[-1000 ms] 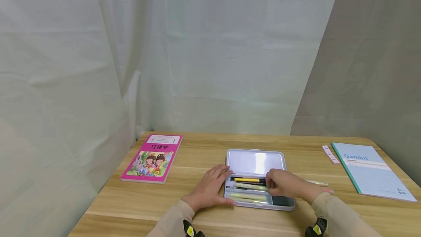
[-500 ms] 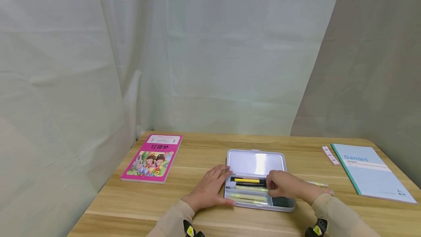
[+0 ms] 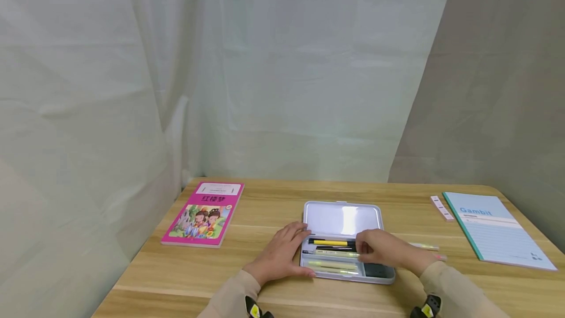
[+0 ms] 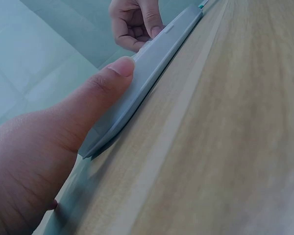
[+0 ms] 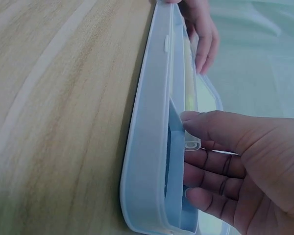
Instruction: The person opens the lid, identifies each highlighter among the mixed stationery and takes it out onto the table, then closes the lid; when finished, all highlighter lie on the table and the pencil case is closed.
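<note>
A pale pencil case (image 3: 302, 259) lies with its lid (image 3: 326, 217) folded back. My left hand (image 3: 282, 251) holds its left end, thumb at the front edge (image 4: 88, 103) and fingers toward the hinge side. Over the case's right part, my right hand (image 3: 381, 248) has curled fingers and pinches the right end of a clear yellowish pen (image 3: 337, 254) (image 5: 191, 142). Behind that pen lie a yellow-and-black pen (image 3: 328, 243) and a black one. Yellowish pens (image 3: 333, 264) fill the front compartment, beside a black item (image 3: 375, 270) at the right.
A pink book (image 3: 204, 215) lies at the table's left. On the right are a blue notebook (image 3: 499, 229) and a narrow pinkish strip (image 3: 442, 208). Two pens (image 3: 424, 246) lie partly behind my right forearm. A pale curtain hangs behind the table (image 3: 265, 185).
The clear yellowish pen has shifted slightly toward the front of the case, showing more of the black pen behind it. My left hand stays in place; my right hand has barely moved.
</note>
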The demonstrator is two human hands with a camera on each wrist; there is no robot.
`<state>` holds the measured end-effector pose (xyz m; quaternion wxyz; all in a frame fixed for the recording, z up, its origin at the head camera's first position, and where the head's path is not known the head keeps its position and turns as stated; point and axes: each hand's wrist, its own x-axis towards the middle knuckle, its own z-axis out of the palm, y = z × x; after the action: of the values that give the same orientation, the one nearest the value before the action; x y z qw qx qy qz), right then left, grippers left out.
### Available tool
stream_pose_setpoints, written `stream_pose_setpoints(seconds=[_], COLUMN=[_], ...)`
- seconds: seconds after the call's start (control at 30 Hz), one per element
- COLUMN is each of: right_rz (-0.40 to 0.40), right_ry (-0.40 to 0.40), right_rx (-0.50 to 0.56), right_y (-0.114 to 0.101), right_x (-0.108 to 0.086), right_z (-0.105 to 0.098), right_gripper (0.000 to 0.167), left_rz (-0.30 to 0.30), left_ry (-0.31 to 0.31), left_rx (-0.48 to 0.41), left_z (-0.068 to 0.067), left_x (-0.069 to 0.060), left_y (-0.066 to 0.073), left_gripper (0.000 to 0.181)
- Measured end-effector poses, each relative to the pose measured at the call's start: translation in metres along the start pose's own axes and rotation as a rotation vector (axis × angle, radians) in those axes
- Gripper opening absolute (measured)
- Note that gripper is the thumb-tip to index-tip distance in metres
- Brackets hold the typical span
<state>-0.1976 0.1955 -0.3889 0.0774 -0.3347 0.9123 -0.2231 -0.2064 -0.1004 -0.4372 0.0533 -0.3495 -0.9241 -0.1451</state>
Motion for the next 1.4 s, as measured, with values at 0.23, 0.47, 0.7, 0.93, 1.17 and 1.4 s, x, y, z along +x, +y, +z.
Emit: stream_pose_setpoints(seconds=[0.23,0.47,0.7,0.93,1.17,1.4], right_rz=[0.004,-0.006,-0.020,0.017,0.011,0.037], right_ry=[0.048,0.135,0.248,0.336,0.431,0.481], right_rx=[0.044,0.104,0.114,0.117,0.084,0.073], right_y=[0.004,0.007,0.008,0.010,0.011,0.013], right_x=[-0.005,-0.013,-0.020,-0.029,-0.038,-0.048], right_z=[0.001,0.001,0.000,0.001,-0.002,-0.006], right_gripper=[0.016,0.012,0.011,0.008,0.006,0.006], left_rz=[-0.009,-0.011,-0.002,-0.001,-0.011,-0.021], left_ry=[-0.009,-0.012,-0.005,0.007,-0.009,-0.021], left_rx=[-0.016,-0.008,0.003,-0.001,-0.016,-0.016], left_z=[-0.001,0.000,0.000,0.000,-0.001,-0.001], left_x=[0.000,0.001,0.001,0.002,0.001,0.001], left_y=[0.001,0.002,0.002,0.001,0.001,0.001], left_gripper=[0.098,0.097,0.098,0.098,0.097,0.097])
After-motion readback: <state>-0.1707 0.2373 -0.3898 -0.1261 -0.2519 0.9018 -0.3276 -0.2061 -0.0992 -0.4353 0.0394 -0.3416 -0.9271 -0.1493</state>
